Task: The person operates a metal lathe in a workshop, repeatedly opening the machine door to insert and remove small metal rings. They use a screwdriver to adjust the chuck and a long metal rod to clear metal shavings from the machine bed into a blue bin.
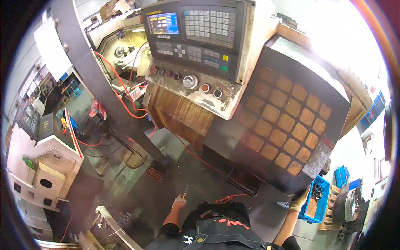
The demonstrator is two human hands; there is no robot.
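Observation:
In front of me my left hand [179, 201], in a pale glove, is closed round the handle of a screwdriver [184, 194]. Its handle is orange and dark, and its thin shaft points up and away. My right hand [298, 202], also gloved, is out at the right, between the lower corner of the dark machine panel [250, 141] and a blue crate [313, 215]. Its fingers are too small and partly hidden to make out, so I cannot tell whether it grips or touches anything. Several dark metal rings [317, 192] lie in the crate.
A control console [189, 89] with screen, keys and knobs stands ahead. Left of it rises a grey post [104, 79] with an orange cable [121, 85]. A wooden pallet [331, 208] is beside the crate. Another machine [54, 166] stands far left; a dark tray [243, 182] lies below the panel.

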